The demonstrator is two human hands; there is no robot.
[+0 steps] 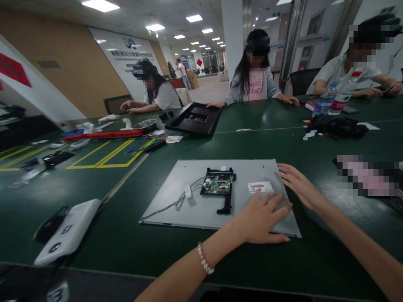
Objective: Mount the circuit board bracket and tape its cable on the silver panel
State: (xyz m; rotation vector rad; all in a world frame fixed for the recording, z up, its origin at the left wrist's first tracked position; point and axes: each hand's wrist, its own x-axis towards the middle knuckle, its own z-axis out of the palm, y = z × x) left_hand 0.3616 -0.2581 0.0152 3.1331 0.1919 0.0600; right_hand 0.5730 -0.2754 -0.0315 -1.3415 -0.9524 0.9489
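Observation:
A flat silver metal panel [195,214] lies on the green table, with a green circuit board [217,187] in a black bracket [227,201] near its middle. Grey cables [170,205] run from the board to the panel's left corner, with a white tag on them. My left hand [262,216], a beaded bracelet at its wrist, rests with spread fingers on the panel's right part, just below a white label [260,187]. Along the right edge is my right hand [297,184], its fingers stretched out beside the panel and holding nothing.
A white device [71,230] lies at the left. Across the green table [126,235], a person's hand touches a black frame [193,119]. Bottles [344,94] and a black bundle [338,126] are at the back right. Loose parts lie back left; two more people sit across.

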